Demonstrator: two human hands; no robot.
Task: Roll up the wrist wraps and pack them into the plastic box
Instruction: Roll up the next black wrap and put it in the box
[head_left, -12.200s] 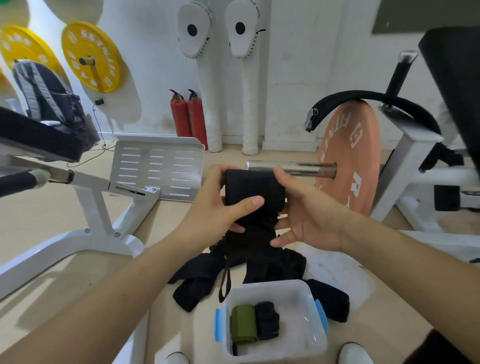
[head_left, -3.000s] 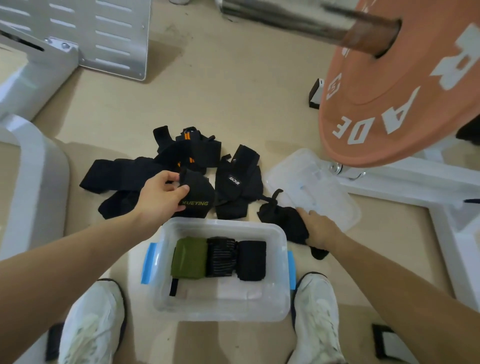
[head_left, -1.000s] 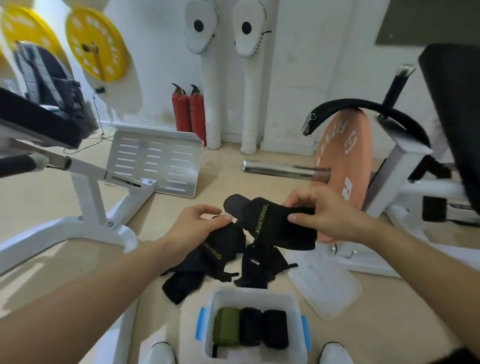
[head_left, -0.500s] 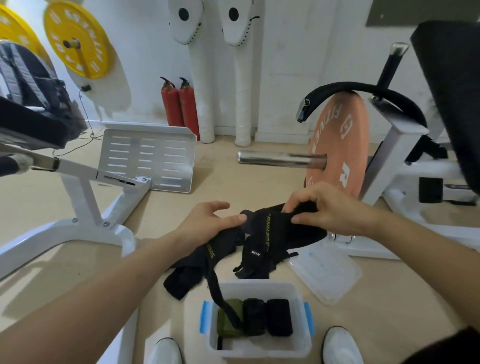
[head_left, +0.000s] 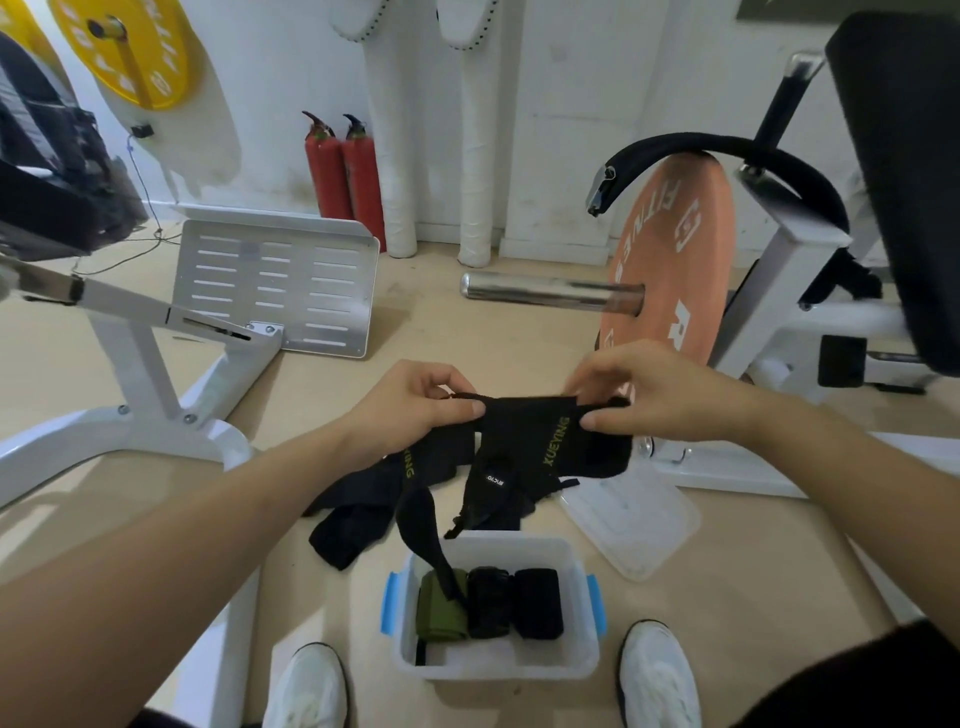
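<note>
Three rolled wraps, one olive green (head_left: 440, 605) and two black (head_left: 513, 603), lie side by side in the clear plastic box with blue latches (head_left: 582, 660) on the floor between two white shoes (head_left: 306, 686), so the packing is partly done. Above it, the left hand (head_left: 410, 405) and right hand (head_left: 644, 395) each pinch an upper edge of a black wrist wrap with yellow lettering (head_left: 540, 441), stretched flat between them, its strap hanging toward the box. More loose black wraps (head_left: 353, 514) lie on the floor behind, beside the clear box lid (head_left: 634, 525). Judging from this, straightening is the step in hand; next, rolling calls for starting tightly from one end. An orange weight plate (head_left: 670, 270) stands beyond.
</note>
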